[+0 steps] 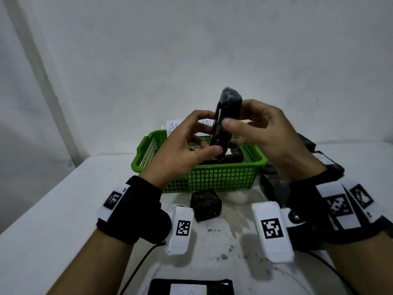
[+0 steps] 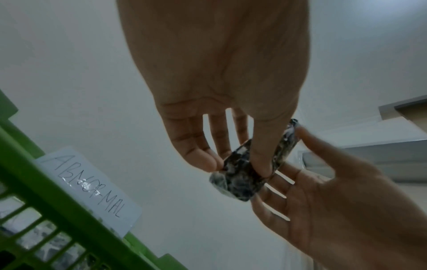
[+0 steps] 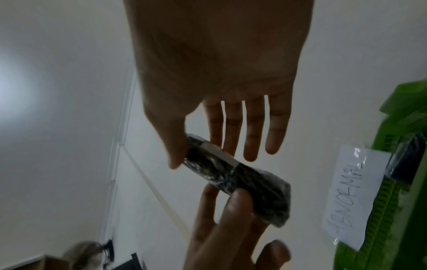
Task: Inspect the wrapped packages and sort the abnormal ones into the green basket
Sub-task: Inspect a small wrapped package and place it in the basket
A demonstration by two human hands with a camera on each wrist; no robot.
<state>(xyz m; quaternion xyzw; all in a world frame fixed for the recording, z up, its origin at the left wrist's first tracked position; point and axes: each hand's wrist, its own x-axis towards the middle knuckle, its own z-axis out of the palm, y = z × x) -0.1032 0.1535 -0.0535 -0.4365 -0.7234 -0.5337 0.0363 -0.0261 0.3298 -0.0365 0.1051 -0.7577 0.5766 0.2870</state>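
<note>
**Item in hand: one black wrapped package, held above the green basket**

- Held package [image 1: 226, 122]: black, film-wrapped, slim block; stands roughly upright, raised over the green basket [image 1: 210, 177], touching neither basket nor table.
- Left hand [image 1: 187, 150]: thumb and fingertips pinch the package's lower end; in the left wrist view the thumb lies across its face with the fingers behind.
- Right hand [image 1: 270, 137]: thumb pressed on the near side of the package about mid-height, fingers curved round the far side, gripping it.
- Green basket: mesh-walled, on the white table [image 1: 53, 220] by the wall; dark wrapped items lie inside, their number unclear.
- Label [image 2: 90, 188]: white card at the basket's far rim, handwritten "ABNORMAL".
- Loose package [image 1: 205, 205]: black, wrapped, on the table just in front of the basket's near wall.
- Further dark packages [image 1: 274, 188]: heaped on the table to the right of the basket, partly hidden by the right wrist.
- Black tray with white card [image 1: 189, 287]: at the near table edge, cut off by the frame
</note>
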